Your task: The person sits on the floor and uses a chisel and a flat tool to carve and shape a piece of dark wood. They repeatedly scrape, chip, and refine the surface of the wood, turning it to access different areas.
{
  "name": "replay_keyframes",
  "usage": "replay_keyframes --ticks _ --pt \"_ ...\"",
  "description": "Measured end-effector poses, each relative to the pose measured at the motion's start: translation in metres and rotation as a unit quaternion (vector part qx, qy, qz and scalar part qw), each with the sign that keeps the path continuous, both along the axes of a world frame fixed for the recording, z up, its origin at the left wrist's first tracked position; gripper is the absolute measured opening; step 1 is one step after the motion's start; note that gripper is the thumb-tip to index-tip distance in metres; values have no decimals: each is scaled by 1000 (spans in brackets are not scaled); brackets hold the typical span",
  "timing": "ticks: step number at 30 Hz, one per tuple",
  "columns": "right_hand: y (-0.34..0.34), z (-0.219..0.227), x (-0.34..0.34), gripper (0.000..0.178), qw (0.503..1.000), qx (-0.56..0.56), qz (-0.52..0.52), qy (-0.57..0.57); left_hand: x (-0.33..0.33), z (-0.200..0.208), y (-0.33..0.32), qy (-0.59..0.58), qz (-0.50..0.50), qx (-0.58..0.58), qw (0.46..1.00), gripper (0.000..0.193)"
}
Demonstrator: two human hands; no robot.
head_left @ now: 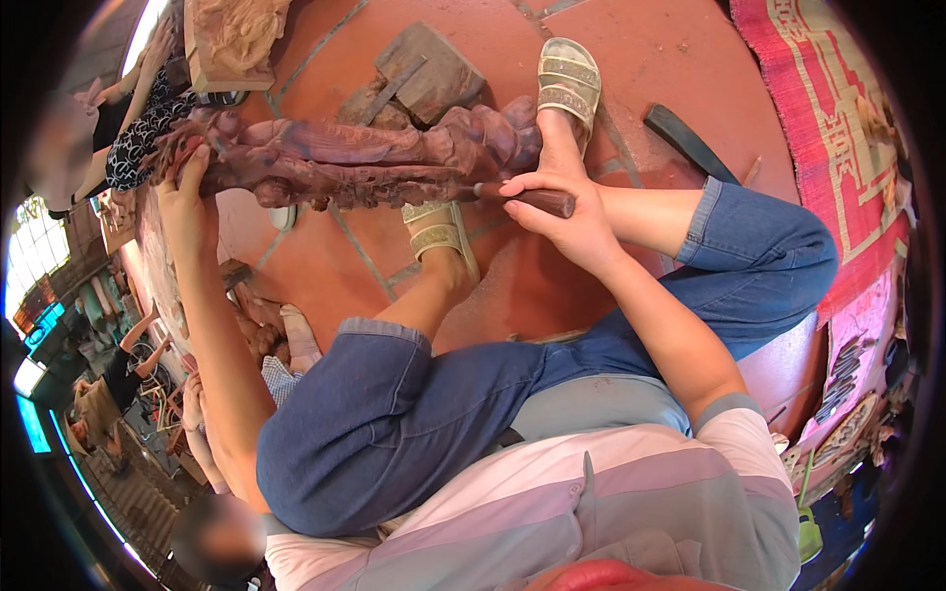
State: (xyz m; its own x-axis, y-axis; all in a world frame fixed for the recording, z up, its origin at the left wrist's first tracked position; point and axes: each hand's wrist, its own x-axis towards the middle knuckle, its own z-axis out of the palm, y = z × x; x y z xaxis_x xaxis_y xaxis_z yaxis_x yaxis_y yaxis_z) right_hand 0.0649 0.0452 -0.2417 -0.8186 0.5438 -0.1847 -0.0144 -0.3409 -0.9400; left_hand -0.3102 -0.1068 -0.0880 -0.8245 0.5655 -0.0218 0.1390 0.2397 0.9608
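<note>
A long reddish-brown wood carving (374,148) lies crosswise in front of me, above the tiled floor, its surface cut in deep relief. My left hand (189,192) is closed around its left end, thumb up. In my right hand (572,222) is a carving chisel with a dark wooden handle (547,201); the fingers wrap the handle. The chisel's metal ferrule (485,191) points left, against the lower right part of the carving. Its cutting tip cannot be made out. My sandalled feet (569,89) stand at the carving's right end and below its middle.
Beyond the carving lie a rough wood block (434,74) and a flat bar (394,91). A dark curved bar (690,143) rests right of my foot. Another carving (232,44) stands far left, near other people. A red woven mat (838,148) and several small tools (847,374) lie right.
</note>
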Motion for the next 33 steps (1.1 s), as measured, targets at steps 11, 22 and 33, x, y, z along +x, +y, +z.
replay_keyframes --ticks 11,22,33 --pt "7 -3 1 16 999 29 23 -32 17 6 -6 26 33 -16 999 24" --pt "1 -5 -5 15 995 -98 -15 -16 26 11 -5 11 27 2 1000 25" --pt "51 26 29 13 985 -169 -41 -12 34 14 -8 34 34 -13 999 25"
